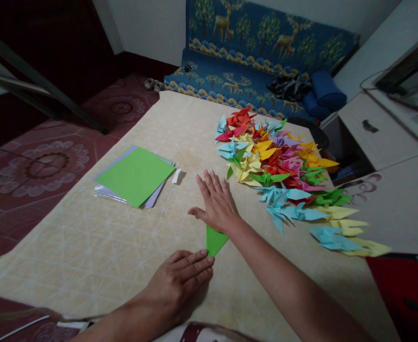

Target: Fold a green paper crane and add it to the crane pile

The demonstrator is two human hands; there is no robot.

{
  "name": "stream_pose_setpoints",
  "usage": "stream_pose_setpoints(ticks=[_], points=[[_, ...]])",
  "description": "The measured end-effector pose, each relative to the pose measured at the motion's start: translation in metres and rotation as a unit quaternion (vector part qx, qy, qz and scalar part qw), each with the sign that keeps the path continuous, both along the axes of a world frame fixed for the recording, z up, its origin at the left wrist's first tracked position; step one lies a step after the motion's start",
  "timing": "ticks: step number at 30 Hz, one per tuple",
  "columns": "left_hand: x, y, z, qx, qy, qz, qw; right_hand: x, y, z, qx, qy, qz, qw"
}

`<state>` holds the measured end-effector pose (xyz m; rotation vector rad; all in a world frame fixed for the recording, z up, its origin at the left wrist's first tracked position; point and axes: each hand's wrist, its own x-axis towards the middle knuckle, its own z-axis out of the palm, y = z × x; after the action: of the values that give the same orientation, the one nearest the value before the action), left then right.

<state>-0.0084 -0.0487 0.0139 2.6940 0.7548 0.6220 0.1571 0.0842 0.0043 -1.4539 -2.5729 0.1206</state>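
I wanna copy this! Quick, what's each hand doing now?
Left hand: open, touching the near tip of green paper.
Right hand: open, over the paper's far part.

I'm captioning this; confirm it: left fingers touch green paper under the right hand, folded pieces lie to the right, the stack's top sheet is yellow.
The top sheet is green, not yellow, as the head view shows. Left fingers touch green paper under the right hand, and folded pieces lie to the right.

The light in here is dim to my eye, with soft shadow beneath the left hand [180,280]. Past the right hand [218,202], the sofa [246,52] looks murky; left of both, the surface [55,275] stretches, distorted.
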Motion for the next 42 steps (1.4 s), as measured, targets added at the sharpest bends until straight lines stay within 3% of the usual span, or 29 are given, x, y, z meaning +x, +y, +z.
stream_pose_setpoints(ticks=[5,8,11,13,16,18,24,29,34,37,39,42], points=[[-0.001,-0.001,-0.001,-0.016,0.008,-0.001,1.0,0.003,0.032,0.003,0.02,-0.009,-0.007,1.0],[-0.002,-0.002,-0.002,-0.037,0.002,0.004,0.999,0.0,0.036,0.014,0.049,-0.013,-0.045,0.998],[-0.002,-0.002,-0.002,-0.048,-0.014,0.012,0.999,-0.006,0.011,0.024,0.055,0.01,-0.065,0.996],[-0.001,-0.002,-0.002,-0.053,-0.022,0.017,0.998,-0.009,-0.018,0.025,0.025,0.023,-0.03,0.999],[0.001,-0.002,-0.001,-0.06,-0.035,0.024,0.997,-0.009,-0.055,0.018,-0.031,0.015,-0.003,0.999],[0.001,-0.003,-0.001,-0.063,-0.038,0.027,0.997,-0.006,-0.063,0.011,-0.039,0.008,-0.015,0.999],[0.0,-0.002,0.0,-0.065,-0.022,0.021,0.997,0.0,-0.021,-0.001,-0.006,-0.004,-0.052,0.999],[-0.001,-0.001,0.001,-0.076,-0.018,0.016,0.997,0.003,0.014,-0.001,0.007,0.0,-0.052,0.999],[-0.002,-0.002,0.004,-0.085,-0.019,0.019,0.996,0.009,0.032,0.003,0.051,0.013,-0.035,0.998],[-0.002,-0.002,0.006,-0.089,-0.025,0.015,0.996,0.01,0.02,0.01,0.066,0.022,-0.024,0.997],[-0.001,-0.002,0.007,-0.094,-0.034,0.016,0.995,0.008,-0.002,0.016,0.055,0.042,-0.018,0.997],[0.001,-0.002,0.006,-0.1,-0.057,0.026,0.993,0.003,-0.043,0.02,0.008,0.039,0.051,0.998]])
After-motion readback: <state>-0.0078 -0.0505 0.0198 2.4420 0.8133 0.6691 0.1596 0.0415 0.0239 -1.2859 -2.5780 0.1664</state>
